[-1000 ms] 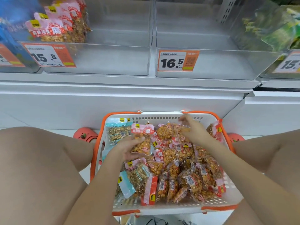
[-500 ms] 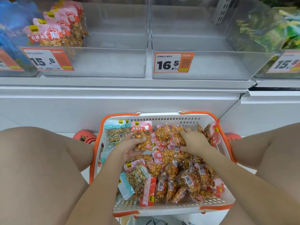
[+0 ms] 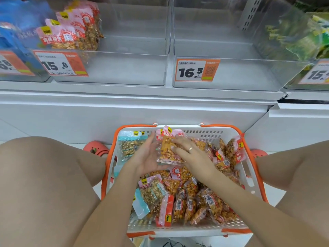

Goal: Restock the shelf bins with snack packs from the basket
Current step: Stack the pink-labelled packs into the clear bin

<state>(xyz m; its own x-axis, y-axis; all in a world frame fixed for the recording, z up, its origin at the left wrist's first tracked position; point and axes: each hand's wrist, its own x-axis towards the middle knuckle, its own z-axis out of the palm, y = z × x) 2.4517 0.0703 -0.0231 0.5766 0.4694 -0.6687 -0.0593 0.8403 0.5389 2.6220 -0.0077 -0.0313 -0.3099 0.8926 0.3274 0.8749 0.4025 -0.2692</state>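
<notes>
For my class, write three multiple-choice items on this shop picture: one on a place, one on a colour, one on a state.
1. Where do the pink-topped packs already shelved stand?
A. bin tagged 15.8
B. bin tagged 16.5
C. on the floor

2. What colour is the basket's rim?
A. blue
B. orange
C. black

3. How is the snack pack held?
A. between both hands
B. by one hand alone
C. untouched

Answers: 1 A, the shelved packs stand behind the 15.8 tag. 2 B, the rim is orange. 3 A, the left hand and right hand hold the snack pack.
</notes>
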